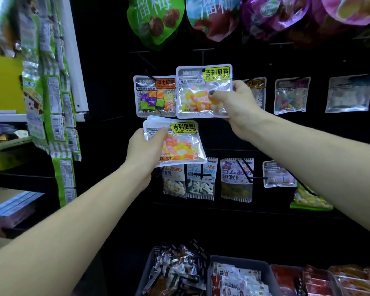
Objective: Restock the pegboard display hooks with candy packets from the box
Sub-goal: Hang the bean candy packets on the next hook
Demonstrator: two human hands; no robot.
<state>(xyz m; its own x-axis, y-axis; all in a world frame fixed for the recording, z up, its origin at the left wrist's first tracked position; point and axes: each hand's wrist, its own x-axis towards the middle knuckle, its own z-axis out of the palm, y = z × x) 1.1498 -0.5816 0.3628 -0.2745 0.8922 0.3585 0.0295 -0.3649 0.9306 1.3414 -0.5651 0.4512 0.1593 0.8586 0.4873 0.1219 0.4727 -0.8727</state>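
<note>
A: What is the right hand (233, 103) doing?

B: Its grip is closed on a clear plastic candy packet with a yellow label and orange, yellow and white beans inside (203, 92). The thumb lies across the front and the fingers wrap behind the right edge. The packet is held up against the black pegboard wall (115, 82), its top hole right at the tip of a black hook (203, 70); whether it is threaded on, I cannot tell.

A: And the left hand (145, 146)?

B: It grips a small stack of the same yellow-labelled bean packets (177, 144), lower and to the left, thumb pressed on the top packet's upper left corner.

A: What hangs beside them?

B: Just left of the raised packet hangs a clear packet with an orange label and purple, green and orange cubes (155, 96), touching its edge. Further right hang more clear packets (291, 95). Above are large green, red and purple pouches (156, 20). Below, striped-edged gummy packets (201, 178) hang in a row.

A: Anything nearer?

B: Grey bins of wrapped snacks (269, 272) at the near edge.
</note>
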